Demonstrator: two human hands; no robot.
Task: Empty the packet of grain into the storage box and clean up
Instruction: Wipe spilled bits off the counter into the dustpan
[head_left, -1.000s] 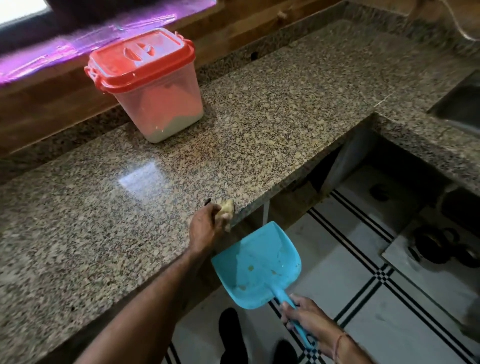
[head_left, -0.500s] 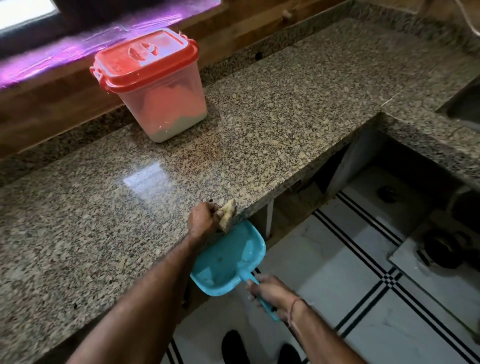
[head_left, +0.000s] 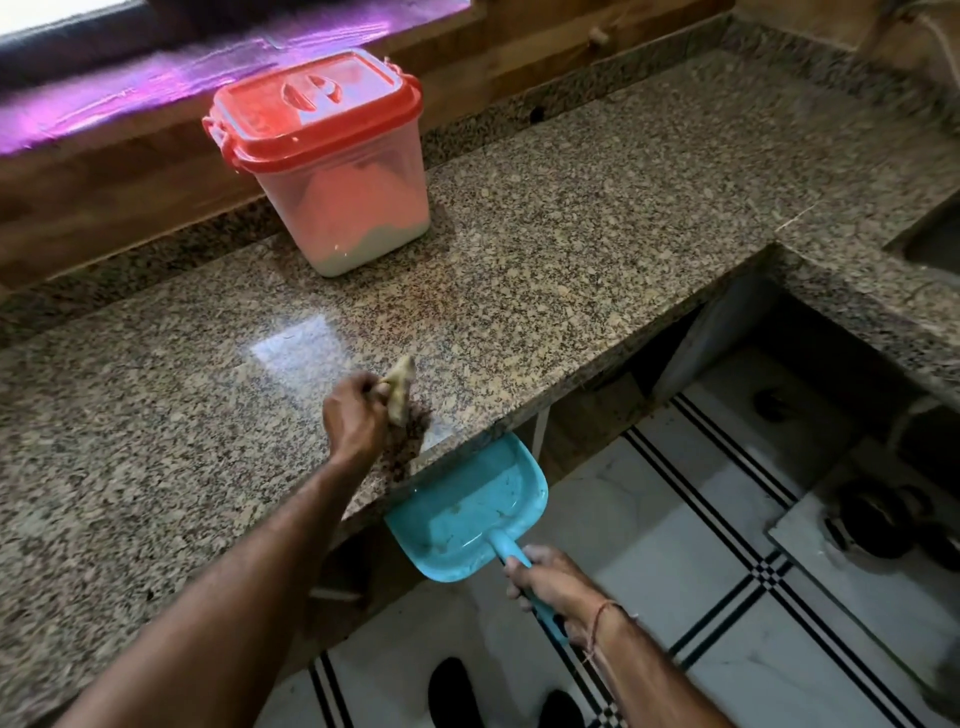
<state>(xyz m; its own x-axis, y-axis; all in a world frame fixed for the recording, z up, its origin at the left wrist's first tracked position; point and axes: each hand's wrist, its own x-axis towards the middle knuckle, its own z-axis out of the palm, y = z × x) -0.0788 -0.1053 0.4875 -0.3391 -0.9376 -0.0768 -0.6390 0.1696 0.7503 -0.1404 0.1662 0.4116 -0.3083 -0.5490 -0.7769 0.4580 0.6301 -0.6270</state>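
Observation:
A clear storage box (head_left: 358, 208) with a red lid shut on top stands at the back of the granite counter (head_left: 597, 218), pale grain low inside it. My left hand (head_left: 353, 415) grips a small yellowish cloth (head_left: 400, 387) pressed on the counter a little in from the front edge. My right hand (head_left: 545, 582) holds the handle of a blue dustpan (head_left: 467, 509), whose far edge sits under the counter's front edge, just right of the cloth. A few specks lie in the pan. No grain packet is in view.
A sink cut-out (head_left: 935, 244) opens at the far right of the counter. Below is a white tiled floor (head_left: 701, 571) with black stripes, dark sandals (head_left: 878, 525) at right, and my feet (head_left: 452, 691) at the bottom.
My left hand slid the cloth back from the counter's edge onto the surface. The dustpan rose from lower down and now sits tucked against the counter edge.

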